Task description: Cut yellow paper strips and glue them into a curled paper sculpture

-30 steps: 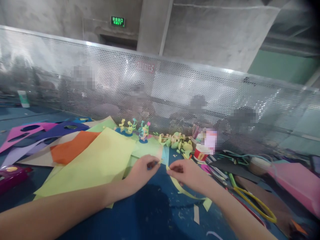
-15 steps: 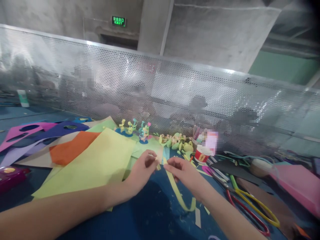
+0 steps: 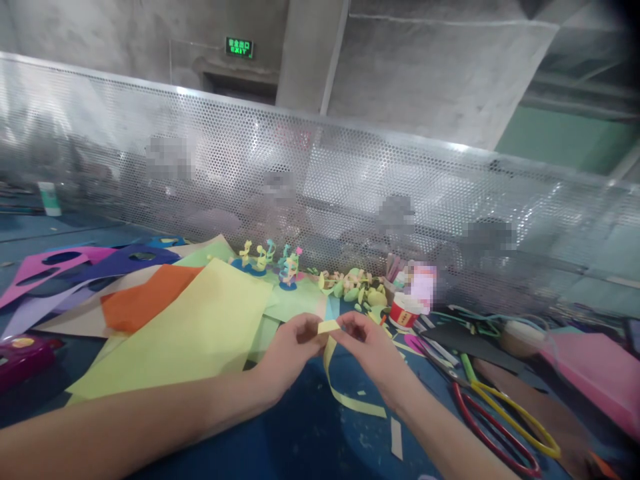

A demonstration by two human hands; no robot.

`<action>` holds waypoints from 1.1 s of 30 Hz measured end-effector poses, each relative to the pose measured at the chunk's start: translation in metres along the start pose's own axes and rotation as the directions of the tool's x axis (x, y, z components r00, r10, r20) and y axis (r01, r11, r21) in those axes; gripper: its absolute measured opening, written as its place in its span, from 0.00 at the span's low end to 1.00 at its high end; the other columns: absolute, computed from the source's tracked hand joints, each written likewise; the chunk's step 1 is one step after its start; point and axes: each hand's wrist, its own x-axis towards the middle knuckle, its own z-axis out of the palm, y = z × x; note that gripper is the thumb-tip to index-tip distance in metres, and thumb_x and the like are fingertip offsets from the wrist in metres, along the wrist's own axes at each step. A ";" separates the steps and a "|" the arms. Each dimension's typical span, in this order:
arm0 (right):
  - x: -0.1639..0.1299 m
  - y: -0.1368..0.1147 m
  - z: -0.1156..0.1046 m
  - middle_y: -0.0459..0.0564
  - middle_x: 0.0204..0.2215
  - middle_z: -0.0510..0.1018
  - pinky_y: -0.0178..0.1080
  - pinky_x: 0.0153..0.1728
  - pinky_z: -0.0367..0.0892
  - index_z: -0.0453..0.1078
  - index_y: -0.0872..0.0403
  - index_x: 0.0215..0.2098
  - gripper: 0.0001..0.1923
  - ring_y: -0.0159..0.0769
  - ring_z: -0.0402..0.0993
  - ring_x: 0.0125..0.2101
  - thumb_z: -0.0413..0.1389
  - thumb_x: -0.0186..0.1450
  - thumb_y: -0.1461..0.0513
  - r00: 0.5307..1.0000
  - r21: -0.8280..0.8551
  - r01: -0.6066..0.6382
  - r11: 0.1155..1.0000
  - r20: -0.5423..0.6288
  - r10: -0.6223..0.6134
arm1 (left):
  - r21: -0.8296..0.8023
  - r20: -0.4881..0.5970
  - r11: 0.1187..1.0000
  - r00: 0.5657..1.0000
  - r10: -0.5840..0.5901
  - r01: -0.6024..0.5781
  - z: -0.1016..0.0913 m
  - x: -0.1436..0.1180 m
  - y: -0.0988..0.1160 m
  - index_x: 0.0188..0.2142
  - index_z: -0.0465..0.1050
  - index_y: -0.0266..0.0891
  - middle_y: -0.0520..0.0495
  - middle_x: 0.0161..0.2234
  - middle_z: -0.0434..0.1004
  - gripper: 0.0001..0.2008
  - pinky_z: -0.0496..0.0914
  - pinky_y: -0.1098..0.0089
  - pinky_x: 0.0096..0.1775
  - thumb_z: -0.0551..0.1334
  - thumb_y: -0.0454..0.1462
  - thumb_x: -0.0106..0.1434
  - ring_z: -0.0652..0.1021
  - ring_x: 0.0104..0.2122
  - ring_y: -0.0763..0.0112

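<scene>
Between my hands is a narrow pale-yellow paper strip [image 3: 356,404], its upper end bent over at the fingertips. My left hand [image 3: 295,343] pinches that end from the left. From the right, my right hand [image 3: 367,340] pinches it too, close to the left fingertips. The strip's free length curls down below the hands toward the blue table [image 3: 300,433]. A large pale-yellow sheet [image 3: 200,327] lies left of my left hand. Small yellow and green paper pieces [image 3: 357,288] are heaped beyond my hands.
Scissors with red and yellow handles [image 3: 515,420] lie at right, near a pink sheet [image 3: 595,370]. A red-and-white tub [image 3: 405,311] stands behind. Small paper figures [image 3: 289,270] stand before a perforated metal screen [image 3: 320,173]. An orange sheet [image 3: 150,298] and a magenta object [image 3: 27,360] are at left.
My fingertips have come closer together, and the strip's upper end now spans between them, bent over. Its hanging tail has shifted and lies more open toward the right.
</scene>
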 end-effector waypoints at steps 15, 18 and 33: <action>0.000 0.010 0.005 0.41 0.24 0.67 0.30 0.25 0.56 0.66 0.55 0.30 0.13 0.27 0.61 0.25 0.60 0.51 0.55 0.976 0.399 -0.217 0.891 0.106 0.190 | -0.166 0.031 0.980 0.994 -0.103 0.107 0.004 0.000 0.007 0.39 0.67 0.37 0.46 0.35 0.74 0.17 0.67 0.67 0.41 0.65 0.40 0.51 0.75 0.35 0.70; -0.001 0.006 0.003 0.42 0.24 0.67 0.30 0.26 0.58 0.66 0.55 0.31 0.13 0.26 0.62 0.25 0.59 0.53 0.56 0.960 0.439 -0.267 0.858 0.202 0.195 | -0.111 0.038 0.990 0.996 -0.081 0.085 0.002 0.003 0.005 0.40 0.66 0.37 0.46 0.34 0.75 0.17 0.67 0.68 0.39 0.65 0.38 0.50 0.75 0.33 0.71; 0.010 0.006 -0.016 0.44 0.22 0.71 0.35 0.28 0.64 0.65 0.55 0.29 0.10 0.30 0.67 0.23 0.57 0.54 0.58 0.963 0.081 -0.035 0.996 0.270 0.012 | -0.029 -0.010 0.990 0.990 -0.138 0.138 -0.008 0.012 -0.002 0.43 0.65 0.37 0.45 0.32 0.76 0.21 0.69 0.66 0.37 0.66 0.37 0.49 0.77 0.31 0.67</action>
